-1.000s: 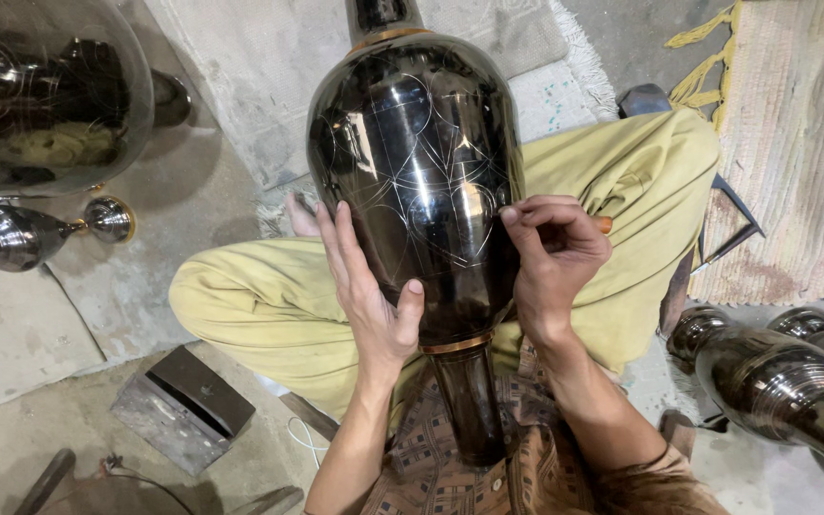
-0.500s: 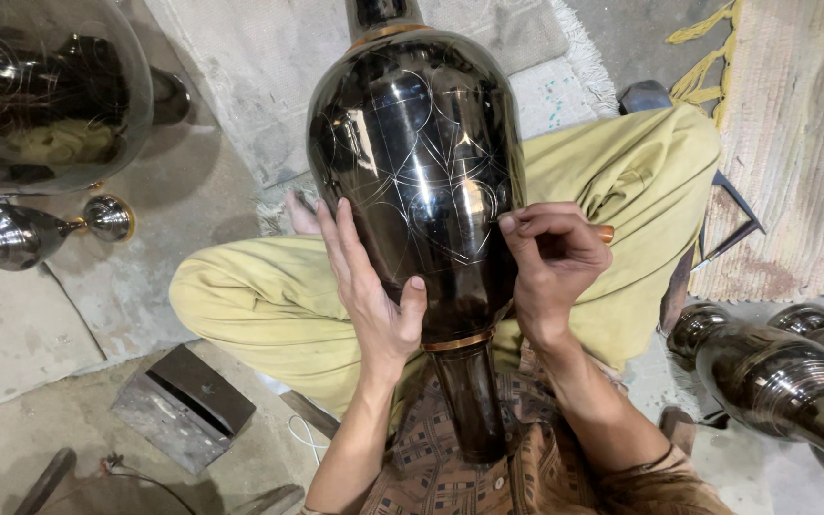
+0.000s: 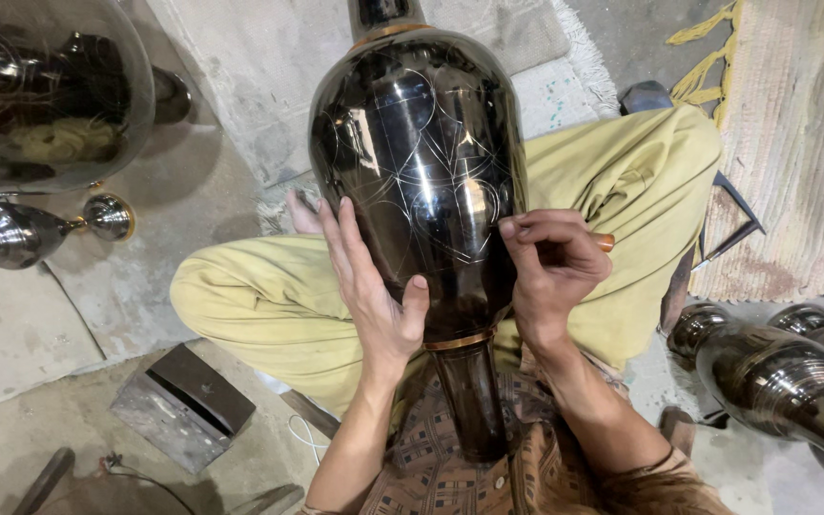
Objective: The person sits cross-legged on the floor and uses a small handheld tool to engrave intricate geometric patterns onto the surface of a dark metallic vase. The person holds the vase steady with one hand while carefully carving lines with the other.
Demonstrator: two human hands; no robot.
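Observation:
A large dark glossy metal vase lies across my lap, its narrow neck toward my body. Thin scratched lines form a pattern on its belly. My left hand rests flat against the vase's left side, fingers spread. My right hand is closed around a small tool with an orange end, its tip pressed against the vase's right side. My legs in yellow trousers are crossed under the vase.
More shiny metal vases lie at the left and at the lower right. A grey metal block sits on the concrete floor by my left knee. A woven mat lies at the right.
My right hand has shifted very slightly along the vase's side with the tool. The left hand and the vase have stayed put.

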